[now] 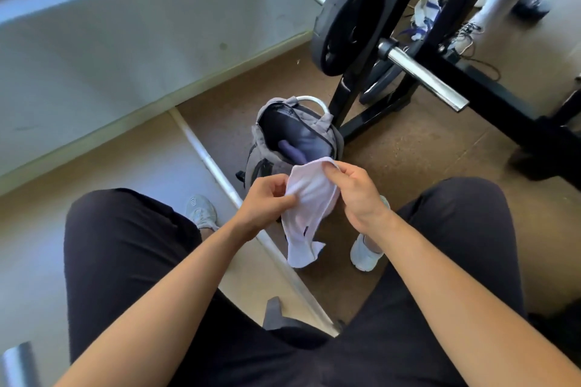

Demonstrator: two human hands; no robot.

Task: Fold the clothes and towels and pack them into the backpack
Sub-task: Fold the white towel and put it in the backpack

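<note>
A small white towel (309,207) hangs between my hands above my knees, its lower end dangling loose. My left hand (264,201) pinches its left edge. My right hand (355,188) grips its upper right corner. Just beyond the towel, a grey backpack (267,148) stands on the brown floor with its top unzipped. Dark fabric and a purple item (290,149) lie inside it.
A black weight rack (405,3) with a plate (345,19) and chrome bars (424,75) stands right behind the backpack. A long white bar (213,163) lies on the floor to the left. A white cloth (424,14) and shoes lie at the far right.
</note>
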